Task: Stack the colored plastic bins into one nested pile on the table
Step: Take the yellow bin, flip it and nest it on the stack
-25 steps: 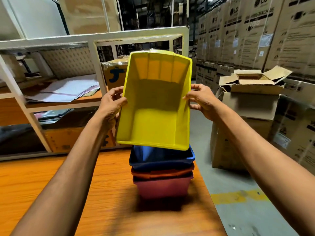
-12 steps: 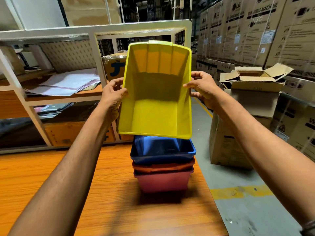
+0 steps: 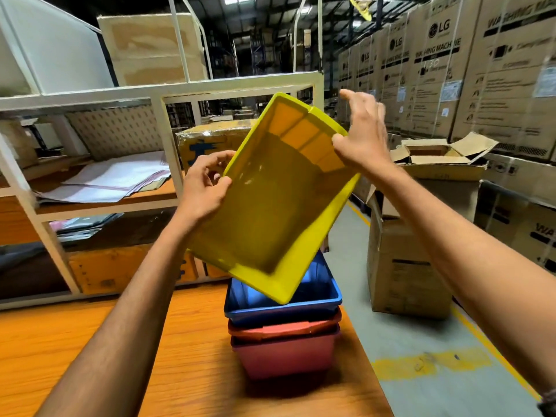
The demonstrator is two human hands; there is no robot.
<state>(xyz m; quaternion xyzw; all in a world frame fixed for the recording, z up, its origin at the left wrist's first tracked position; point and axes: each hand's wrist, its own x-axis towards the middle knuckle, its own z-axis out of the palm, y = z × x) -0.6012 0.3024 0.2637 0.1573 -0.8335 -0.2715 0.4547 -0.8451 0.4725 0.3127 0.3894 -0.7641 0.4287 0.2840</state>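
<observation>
Three bins (image 3: 284, 320) nested already, left hand (image 3: 204, 188) pinching tilted yellow bin (image 3: 270, 200), right hand (image 3: 361, 133) loosely spread on rim; next level, lower in.

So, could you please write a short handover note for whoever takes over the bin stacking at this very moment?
Left hand: gripping the left rim of the yellow bin.
Right hand: at the bin's far right corner, fingers partly open; grip blurred and unclear.
Yellow bin: in the air, tilted, opening toward the person, above the pile.
Pile: blue bin nested in the orange bin, nested in the pink bin, near the right edge of the table.
Done: three bins nested.
Left: level the yellow bin and lower it into the blue one.
</observation>
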